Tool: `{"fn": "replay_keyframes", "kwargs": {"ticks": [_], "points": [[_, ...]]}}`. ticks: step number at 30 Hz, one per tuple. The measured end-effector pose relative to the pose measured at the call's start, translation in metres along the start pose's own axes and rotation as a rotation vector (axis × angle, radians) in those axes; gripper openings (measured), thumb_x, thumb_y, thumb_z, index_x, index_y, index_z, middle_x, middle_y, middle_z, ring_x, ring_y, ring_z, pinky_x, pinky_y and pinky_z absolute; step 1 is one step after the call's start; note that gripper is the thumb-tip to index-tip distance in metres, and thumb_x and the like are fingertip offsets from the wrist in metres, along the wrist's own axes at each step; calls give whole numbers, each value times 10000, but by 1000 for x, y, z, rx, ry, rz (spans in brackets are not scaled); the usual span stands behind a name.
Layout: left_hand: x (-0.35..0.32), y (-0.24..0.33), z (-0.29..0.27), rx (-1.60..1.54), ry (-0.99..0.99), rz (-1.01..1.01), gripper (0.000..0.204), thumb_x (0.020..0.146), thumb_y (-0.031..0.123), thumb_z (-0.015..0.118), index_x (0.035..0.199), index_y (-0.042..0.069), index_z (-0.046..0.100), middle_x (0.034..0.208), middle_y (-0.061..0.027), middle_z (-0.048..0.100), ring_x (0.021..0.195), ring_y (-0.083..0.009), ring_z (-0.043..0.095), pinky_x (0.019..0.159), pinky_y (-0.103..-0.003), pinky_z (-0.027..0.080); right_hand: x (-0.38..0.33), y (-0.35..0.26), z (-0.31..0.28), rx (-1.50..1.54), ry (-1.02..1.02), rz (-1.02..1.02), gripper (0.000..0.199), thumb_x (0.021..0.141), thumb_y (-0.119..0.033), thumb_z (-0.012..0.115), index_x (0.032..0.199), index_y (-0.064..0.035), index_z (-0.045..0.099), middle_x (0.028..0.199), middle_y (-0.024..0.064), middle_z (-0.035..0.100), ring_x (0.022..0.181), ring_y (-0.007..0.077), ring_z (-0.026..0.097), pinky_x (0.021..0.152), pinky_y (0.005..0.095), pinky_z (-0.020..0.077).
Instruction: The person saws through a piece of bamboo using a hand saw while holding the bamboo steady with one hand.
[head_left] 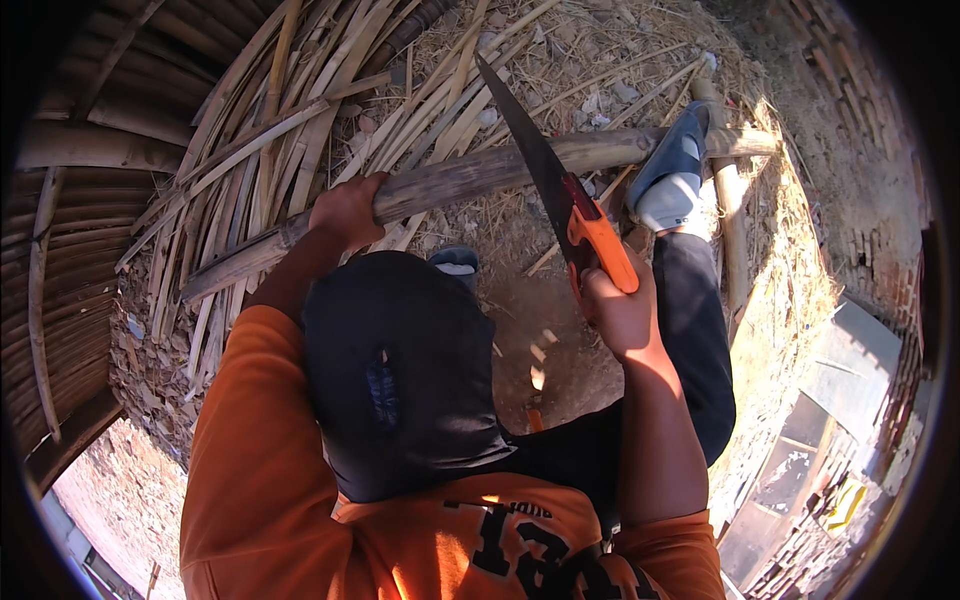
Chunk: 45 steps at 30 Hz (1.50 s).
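A long bamboo pole [450, 186] slants across the ground in front of me. My left hand [345, 212] is wrapped over it toward the left, fingers closed around its top. In my right hand [622, 308] I grip a handsaw [532, 150] by its orange handle. The dark blade points away and to the left, crossing over the pole in the view; I cannot tell whether its teeth touch the bamboo. My right foot, in a dark sandal [672, 150] and white sock [672, 203], rests on the pole's right part.
Split bamboo strips [270, 150] lie heaped at the far left. A thinner pole [733, 235] runs beneath the long one at the right. Straw and chips [620, 60] litter the ground. A bamboo-slat structure [75, 250] stands left; a brick wall [850, 100] rises right. Another sandal [455, 260] shows near my knee.
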<state>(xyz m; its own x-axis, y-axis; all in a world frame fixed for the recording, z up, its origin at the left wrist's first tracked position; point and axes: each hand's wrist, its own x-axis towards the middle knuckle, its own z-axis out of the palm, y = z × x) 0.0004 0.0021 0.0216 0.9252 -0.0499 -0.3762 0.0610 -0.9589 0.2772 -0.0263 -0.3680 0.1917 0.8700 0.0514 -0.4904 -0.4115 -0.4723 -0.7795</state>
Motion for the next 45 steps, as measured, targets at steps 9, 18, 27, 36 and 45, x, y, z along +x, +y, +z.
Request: {"fn": "replay_keyframes", "kwargs": {"ticks": [9, 18, 27, 36, 45], "points": [[-3, -6, 11, 0, 58, 8, 795, 725, 248, 818, 1470, 193, 546, 1265, -127, 683, 1149, -347, 703, 992, -493, 571, -77, 45, -2, 85, 47, -65, 287, 875, -33, 627, 1152, -5, 699, 928, 43, 685, 847, 117, 643, 782, 289, 515], [0, 2, -3, 3, -19, -4, 848, 716, 259, 832, 1498, 170, 516, 1312, -146, 675, 1192, -362, 684, 1028, -486, 555, -2, 18, 10, 50, 9, -9, 203, 866, -26, 636, 1061, 22, 663, 848, 26, 633, 753, 112, 589, 730, 298, 496], [-2, -3, 9, 14, 28, -11, 844, 713, 258, 831, 1492, 182, 514, 1319, -131, 667, 1186, -353, 689, 1025, -482, 560, -62, 29, 4, 168, 32, -39, 279, 877, -8, 620, 1147, 28, 676, 920, 38, 646, 827, 95, 600, 766, 281, 495], [-4, -3, -5, -1, -43, -36, 856, 709, 250, 824, 1500, 142, 512, 1377, -159, 657, 1242, -365, 661, 1054, -479, 544, -81, 26, -14, 50, -18, 7, 303, 913, -6, 604, 1204, 33, 676, 948, 31, 668, 851, 102, 631, 802, 274, 518], [3, 1, 14, -6, 38, 2, 837, 715, 245, 818, 1494, 179, 517, 1351, -140, 656, 1209, -359, 674, 1029, -487, 548, -32, 13, -4, -3, 25, 19, 187, 902, -62, 627, 1077, -3, 658, 848, 43, 635, 768, 96, 596, 725, 283, 488]]}}
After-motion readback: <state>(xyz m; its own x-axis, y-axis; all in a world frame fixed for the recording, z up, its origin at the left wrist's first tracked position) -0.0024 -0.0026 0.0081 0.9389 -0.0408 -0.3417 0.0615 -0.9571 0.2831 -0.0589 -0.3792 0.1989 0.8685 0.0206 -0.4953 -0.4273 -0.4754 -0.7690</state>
